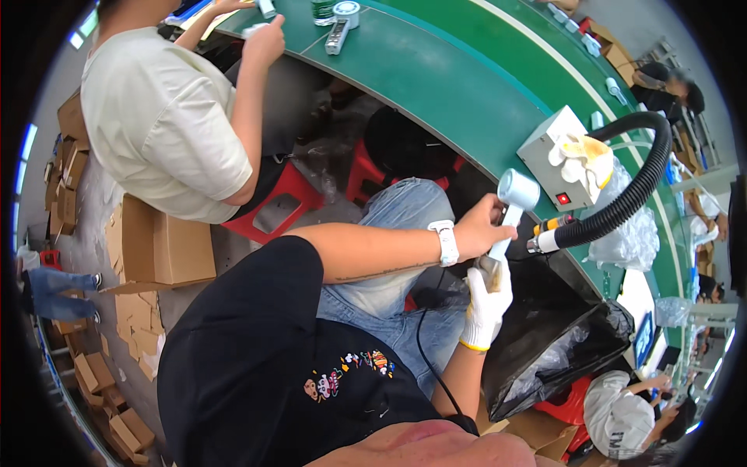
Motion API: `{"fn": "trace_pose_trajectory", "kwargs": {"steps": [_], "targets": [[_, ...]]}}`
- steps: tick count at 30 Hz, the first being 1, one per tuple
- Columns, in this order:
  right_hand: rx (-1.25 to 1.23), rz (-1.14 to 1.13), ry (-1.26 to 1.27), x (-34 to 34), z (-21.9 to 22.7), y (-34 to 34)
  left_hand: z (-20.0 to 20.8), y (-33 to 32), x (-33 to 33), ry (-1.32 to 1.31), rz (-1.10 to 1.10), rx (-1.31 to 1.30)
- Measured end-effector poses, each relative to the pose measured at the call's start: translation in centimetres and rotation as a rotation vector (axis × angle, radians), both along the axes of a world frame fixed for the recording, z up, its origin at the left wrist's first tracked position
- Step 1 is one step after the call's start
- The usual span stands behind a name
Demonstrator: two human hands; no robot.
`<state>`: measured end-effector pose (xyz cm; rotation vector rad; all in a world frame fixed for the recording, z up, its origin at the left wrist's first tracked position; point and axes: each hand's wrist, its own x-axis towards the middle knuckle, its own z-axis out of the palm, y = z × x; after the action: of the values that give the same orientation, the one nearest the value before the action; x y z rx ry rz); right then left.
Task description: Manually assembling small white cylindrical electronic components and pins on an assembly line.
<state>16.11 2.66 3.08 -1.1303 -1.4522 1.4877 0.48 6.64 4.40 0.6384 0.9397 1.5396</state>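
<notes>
holding a pale blue plastic piece with a round, drum-like head and a slim handle (509, 219) up between both hands, the person seems to be partway through work on it. the head and handle are joined, so the body looks whole; the piece is not yet set down, and i cannot tell what finishing touches remain, since its lower end is largely covered. other pale blue pieces (615, 90) lie farther along the long green work table (436, 78).

the bare left hand (478, 228) reaches across from the left, forearm nearly level, a white watch (444, 242) at the wrist; its thumb and fingers are closed round the handle just below the head. the right hand, in a white knitted glove with a yellow cuff (489, 302), comes up from below with the forearm steep, its fingers curled about the handle's lower end. whether it pinches something small there is too hidden to tell.

the piece hangs in the air off the table's near edge, head up and slightly tilted, near the metal-tipped black corrugated hose (661, 156) but apart from it. a black plastic bag (537, 354) gapes beside the gloved hand.
</notes>
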Motion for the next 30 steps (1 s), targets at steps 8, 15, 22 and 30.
{"fn": "trace_pose_trajectory", "kwargs": {"steps": [8,15,22,30], "targets": [[0.162,-0.140,0.110,-2.2,-0.4,0.2,-0.8,-2.4,-0.8,0.142,-0.089,0.235],[-0.142,-0.339,0.496,-2.7,-2.0,1.6,0.6,-3.2,-2.8,0.157,-0.328,0.095],[-0.368,-0.515,0.990,-2.8,0.1,1.7,0.4,-3.2,-3.8,0.124,-0.198,0.046],[-0.511,-0.398,0.729,-2.9,1.6,-0.2,1.4,-3.7,-5.3,0.034,-0.097,0.108]]}}
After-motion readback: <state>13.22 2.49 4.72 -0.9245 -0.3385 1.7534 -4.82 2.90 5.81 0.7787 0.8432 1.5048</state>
